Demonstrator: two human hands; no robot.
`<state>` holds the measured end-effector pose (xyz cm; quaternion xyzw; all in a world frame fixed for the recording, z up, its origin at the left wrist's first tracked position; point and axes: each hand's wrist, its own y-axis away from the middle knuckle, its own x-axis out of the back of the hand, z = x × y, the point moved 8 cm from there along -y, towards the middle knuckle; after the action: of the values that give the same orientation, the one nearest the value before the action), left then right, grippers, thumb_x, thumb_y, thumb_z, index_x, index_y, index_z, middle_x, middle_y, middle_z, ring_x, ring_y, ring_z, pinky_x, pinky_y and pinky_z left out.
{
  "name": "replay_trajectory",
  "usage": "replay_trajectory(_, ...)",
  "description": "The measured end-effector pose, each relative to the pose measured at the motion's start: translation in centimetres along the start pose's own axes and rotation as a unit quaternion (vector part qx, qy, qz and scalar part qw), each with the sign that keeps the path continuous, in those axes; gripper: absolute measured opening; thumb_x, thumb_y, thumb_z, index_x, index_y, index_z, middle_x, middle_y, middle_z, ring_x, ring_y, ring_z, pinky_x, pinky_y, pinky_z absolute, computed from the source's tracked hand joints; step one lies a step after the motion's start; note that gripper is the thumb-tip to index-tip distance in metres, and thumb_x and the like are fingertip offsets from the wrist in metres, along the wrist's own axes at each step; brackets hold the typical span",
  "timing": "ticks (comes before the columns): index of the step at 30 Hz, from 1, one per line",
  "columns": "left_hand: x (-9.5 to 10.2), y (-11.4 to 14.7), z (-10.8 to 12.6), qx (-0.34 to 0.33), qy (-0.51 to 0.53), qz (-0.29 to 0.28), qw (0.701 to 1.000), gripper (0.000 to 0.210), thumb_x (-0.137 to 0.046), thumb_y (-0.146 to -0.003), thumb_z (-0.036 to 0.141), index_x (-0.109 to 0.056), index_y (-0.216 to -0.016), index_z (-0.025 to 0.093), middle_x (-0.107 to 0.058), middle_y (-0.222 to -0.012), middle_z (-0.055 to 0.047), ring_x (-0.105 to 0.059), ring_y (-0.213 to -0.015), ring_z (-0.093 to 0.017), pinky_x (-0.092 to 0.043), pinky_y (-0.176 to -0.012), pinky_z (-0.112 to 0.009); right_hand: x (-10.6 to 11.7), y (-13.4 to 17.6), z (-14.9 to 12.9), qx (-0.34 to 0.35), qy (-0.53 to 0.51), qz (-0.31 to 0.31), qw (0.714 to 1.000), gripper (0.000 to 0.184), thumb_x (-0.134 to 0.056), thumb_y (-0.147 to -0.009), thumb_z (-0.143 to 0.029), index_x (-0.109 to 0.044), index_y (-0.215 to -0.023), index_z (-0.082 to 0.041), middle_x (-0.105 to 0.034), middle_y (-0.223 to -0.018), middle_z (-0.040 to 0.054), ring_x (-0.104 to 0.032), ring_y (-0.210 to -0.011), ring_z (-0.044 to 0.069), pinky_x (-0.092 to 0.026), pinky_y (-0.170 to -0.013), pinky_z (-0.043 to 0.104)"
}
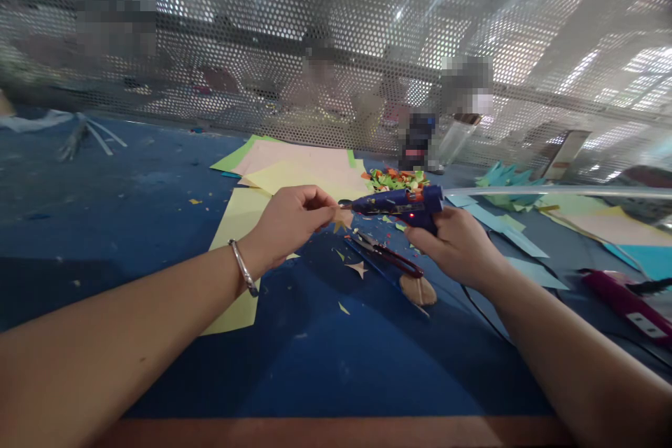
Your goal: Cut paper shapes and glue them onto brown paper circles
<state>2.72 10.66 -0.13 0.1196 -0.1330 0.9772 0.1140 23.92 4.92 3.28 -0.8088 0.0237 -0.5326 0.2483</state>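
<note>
My right hand (459,241) is wrapped round the handle of a blue hot glue gun (396,203), which has a small red light lit and a long clear glue stick (525,190) sticking out behind. The gun's nozzle points left, at my left hand (299,220). Between thumb and forefinger this hand pinches a small peach paper cutout (343,217) with pointed ends. Nozzle and paper are close together; whether they touch I cannot tell. Below the gun lie scissors (393,255) with dark red handles, beside a round tan piece (418,290).
Stacked coloured paper sheets (299,161) and a yellow sheet (236,238) lie behind and under my left arm. Green and orange scraps (396,180) are heaped behind the gun. At right are blue paper strips (504,224) and a magenta power strip (624,301). A perforated metal screen (236,63) stands behind.
</note>
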Motion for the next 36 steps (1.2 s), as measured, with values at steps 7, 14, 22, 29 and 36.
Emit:
replay_trajectory(7,0.0,-0.1,-0.3,0.000,-0.013,-0.002,1.000,0.008,-0.070,-0.076,0.024,-0.071,-0.080,0.017,-0.064,-0.068,-0.001,-0.053,-0.059,-0.011,-0.042,-0.058,-0.026,0.2,0.0,-0.3,0.010,0.004,0.006,1.000,0.034,-0.051,-0.081,-0.029,-0.034,-0.052,-0.023,-0.037,-0.047,-0.0037,-0.035,-0.044,0.010,-0.025,-0.046,0.028)
replay_trajectory(14,-0.2,0.0,-0.3,0.003,-0.003,-0.019,1.000,0.008,-0.070,-0.077,0.026,-0.071,-0.078,0.018,-0.064,-0.067,-0.001,-0.053,-0.059,-0.011,-0.041,-0.058,-0.026,0.2,0.1,0.3,-0.015,-0.010,0.010,1.000,0.036,-0.055,-0.081,-0.031,-0.038,-0.051,-0.023,-0.043,-0.046,-0.0029,-0.039,-0.044,0.011,-0.025,-0.045,0.027)
replay_trajectory(22,-0.6,0.5,0.1,0.072,0.133,-0.026,0.988,0.001,-0.072,-0.073,0.017,-0.072,-0.072,0.017,-0.070,-0.076,-0.004,-0.057,-0.066,-0.012,-0.046,-0.067,-0.027,-1.5,-0.2,3.9,-0.172,-0.136,-0.048,0.974,0.037,-0.063,-0.084,-0.045,-0.051,-0.058,-0.021,-0.059,-0.046,0.0004,-0.051,-0.041,0.014,-0.040,-0.045,0.027)
replay_trajectory(29,-0.9,0.6,-0.3,0.103,0.226,-0.037,0.968,0.010,-0.067,-0.076,0.015,-0.076,-0.073,0.017,-0.075,-0.088,-0.006,-0.065,-0.082,-0.014,-0.050,-0.084,-0.028,-4.0,0.2,7.3,-0.282,-0.203,-0.100,0.932,0.035,-0.059,-0.087,-0.049,-0.056,-0.070,-0.019,-0.061,-0.057,0.0004,-0.059,-0.043,0.015,-0.039,-0.037,0.024)
replay_trajectory(36,-1.4,1.0,-0.4,0.142,0.248,-0.045,0.957,0.014,-0.065,-0.080,0.015,-0.079,-0.079,0.016,-0.077,-0.101,-0.009,-0.068,-0.092,-0.015,-0.052,-0.089,-0.026,-2.3,-0.3,8.5,-0.248,-0.043,-0.077,0.965,0.048,-0.069,-0.079,-0.055,-0.054,-0.051,-0.020,-0.048,-0.041,-0.0024,-0.043,-0.037,0.011,-0.023,-0.040,0.023)
